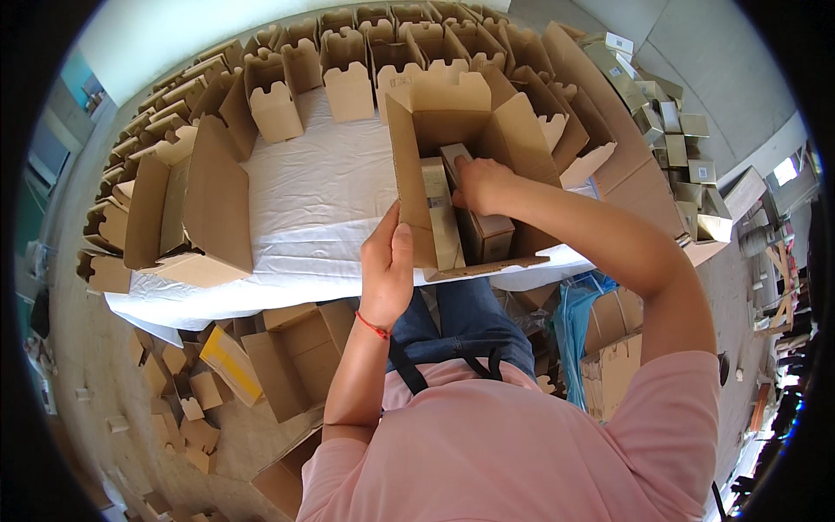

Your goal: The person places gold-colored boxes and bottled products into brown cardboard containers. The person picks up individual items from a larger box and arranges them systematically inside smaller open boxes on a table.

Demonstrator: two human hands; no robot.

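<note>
A tall open cardboard box (527,143) stands at the front edge of the white-covered table, its top flaps up. Against its near left wall rests my left hand (387,265), steadying it with the thumb raised; part of the fingers is hidden. My right hand (483,185) reaches down inside, its fingers closed around a small carton (489,235). Another pale slim carton (442,213) stands upright beside it, along the left wall. The fingertips of my right hand are partly hidden between the cartons.
Rows of open cardboard boxes (348,91) line the table's far and left edges. A larger open box (209,204) stands at left on the white cloth (322,191). Small cartons (674,139) pile up at right. Loose cardboard boxes (300,357) and blue plastic (574,331) lie below the table.
</note>
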